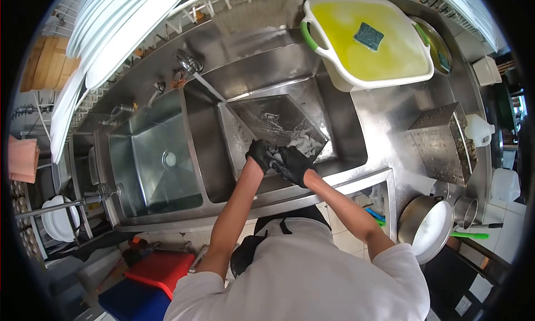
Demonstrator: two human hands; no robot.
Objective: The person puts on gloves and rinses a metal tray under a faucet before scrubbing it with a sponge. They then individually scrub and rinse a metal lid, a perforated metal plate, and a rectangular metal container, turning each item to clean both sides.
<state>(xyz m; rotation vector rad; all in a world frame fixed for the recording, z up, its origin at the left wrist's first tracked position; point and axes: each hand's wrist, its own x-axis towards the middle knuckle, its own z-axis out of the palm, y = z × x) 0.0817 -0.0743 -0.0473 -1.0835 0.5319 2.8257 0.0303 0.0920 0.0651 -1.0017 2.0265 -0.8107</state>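
Note:
My left hand, in a black glove, is closed around the near left edge of a dark rectangular metal tray. The tray lies tilted in the right-hand sink basin, with white suds over its near right part. Close beside the left one, my right hand, gloved too, has bent fingers at the tray's near edge; whatever is under them is hidden. From the faucet, a stream of water runs down onto the tray's left side.
A second sink basin adjoins on the left. At back right stands a white tub of yellow liquid with a green scouring pad in it. A box grater and a pot are to the right. White plates fill the upper-left rack.

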